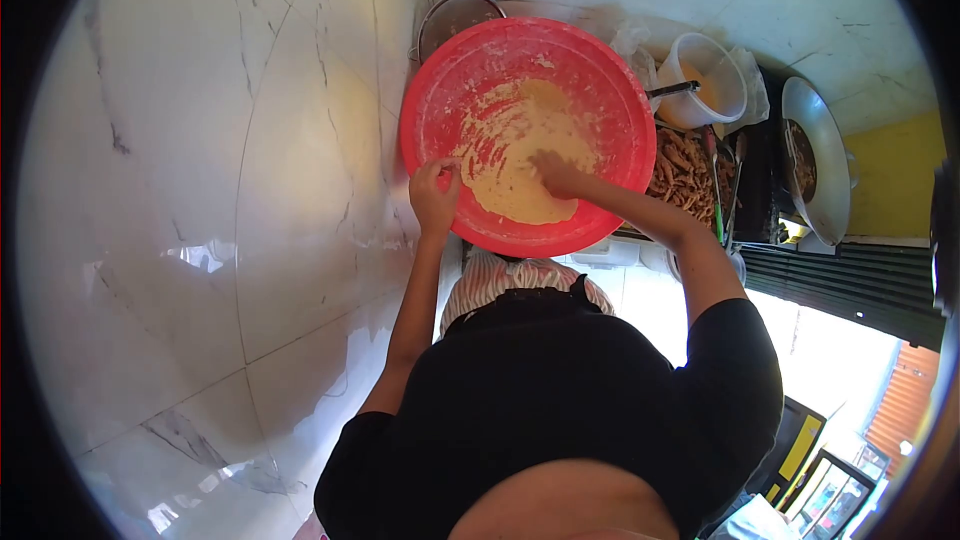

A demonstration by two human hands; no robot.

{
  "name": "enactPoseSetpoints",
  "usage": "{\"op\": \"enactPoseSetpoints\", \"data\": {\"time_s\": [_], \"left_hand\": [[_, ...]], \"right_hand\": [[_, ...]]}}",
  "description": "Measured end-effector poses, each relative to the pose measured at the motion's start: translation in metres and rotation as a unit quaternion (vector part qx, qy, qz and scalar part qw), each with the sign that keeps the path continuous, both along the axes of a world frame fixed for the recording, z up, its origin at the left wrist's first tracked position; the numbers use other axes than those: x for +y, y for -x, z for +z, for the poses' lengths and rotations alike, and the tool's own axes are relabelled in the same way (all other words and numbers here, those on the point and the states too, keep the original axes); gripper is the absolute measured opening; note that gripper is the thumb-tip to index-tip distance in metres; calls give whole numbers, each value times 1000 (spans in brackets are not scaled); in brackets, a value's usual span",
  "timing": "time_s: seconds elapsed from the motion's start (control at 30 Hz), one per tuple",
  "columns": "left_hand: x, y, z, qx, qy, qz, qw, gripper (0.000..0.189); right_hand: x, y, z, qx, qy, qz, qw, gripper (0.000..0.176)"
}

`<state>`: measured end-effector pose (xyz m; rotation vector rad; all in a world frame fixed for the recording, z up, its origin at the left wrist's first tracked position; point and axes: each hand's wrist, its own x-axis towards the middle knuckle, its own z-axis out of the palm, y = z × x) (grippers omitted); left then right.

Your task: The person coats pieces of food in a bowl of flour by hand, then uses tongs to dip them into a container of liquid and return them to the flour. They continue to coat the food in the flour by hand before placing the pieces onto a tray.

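A wide red basin (425, 100) holds pale yellow flour-like powder (520, 200), spread over its bottom with streaks of bare red showing through. At the basin's left rim is my left hand (435, 198), its fingers curled closed over the edge. My right hand (560, 175) reaches in from the right and touches the powder near the middle. Its fingers look stretched out and dusted, the tips partly sunk in the powder. No separate object shows in that hand.
Right of the basin lie a tray of brown fried strips (685, 178), green-handled tongs (718, 190) and a white tub (735, 90) with yellowish contents and a black handle. Farther right stands a metal wok (830, 170). A marble-tiled wall (200, 160) borders the left side.
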<state>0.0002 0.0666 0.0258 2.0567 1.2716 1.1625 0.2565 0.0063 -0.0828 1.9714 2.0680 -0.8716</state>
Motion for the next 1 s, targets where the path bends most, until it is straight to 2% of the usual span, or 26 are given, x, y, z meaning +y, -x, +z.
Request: {"op": "enactPoseSetpoints", "data": {"time_s": [0.03,0.17,0.23,0.27,0.33,0.37,0.4,0.43,0.47,0.53,0.57,0.63,0.67,0.73,0.87,0.9,0.93,1.0], "left_hand": [[-1,-1,0,0,1,0,1000,8],[1,0,-2,6,-3,5,1000,8],[1,-1,-3,0,-5,4,1000,8],[1,-2,-2,4,-5,7,1000,8],[0,0,-1,9,-6,11,1000,8],[-1,0,0,14,-1,12,1000,8],[-1,-1,1,18,3,12,1000,9],[0,-1,0,18,1,13,1000,9],[0,0,-1,13,-3,11,1000,9],[0,0,-2,10,-8,11,1000,9],[0,0,-1,12,-2,10,1000,9],[0,1,-2,16,3,10,1000,9],[1,1,-3,13,-1,5,1000,9],[1,1,-4,9,-4,2,1000,9],[1,1,-5,18,-2,3,1000,10],[1,2,-4,18,-5,1,1000,10],[1,2,-4,19,-5,1,1000,10],[0,1,-2,17,-3,-1,1000,11]], "right_hand": [[-4,3,5,-16,56,18,998,60],[-30,28,12,-43,92,94,990,58],[-35,49,14,-18,54,-27,998,68],[-31,56,17,-18,54,-27,998,68],[-18,72,35,49,204,-174,962,79],[-14,77,22,50,203,-174,962,79],[-9,81,-6,89,169,-129,973,76],[-2,87,-5,127,134,-83,979,73],[3,86,-2,127,132,-81,980,73],[13,89,52,262,232,-172,921,66],[18,84,49,263,232,-171,921,66],[35,71,44,348,287,-211,867,59],[43,67,44,348,287,-209,868,59],[58,59,50,339,166,-160,912,52],[93,50,37,314,93,-143,934,61],[94,51,26,208,-37,-103,972,60],[95,52,13,96,-165,-60,980,60],[94,70,-19,130,-201,-86,967,55]]}}
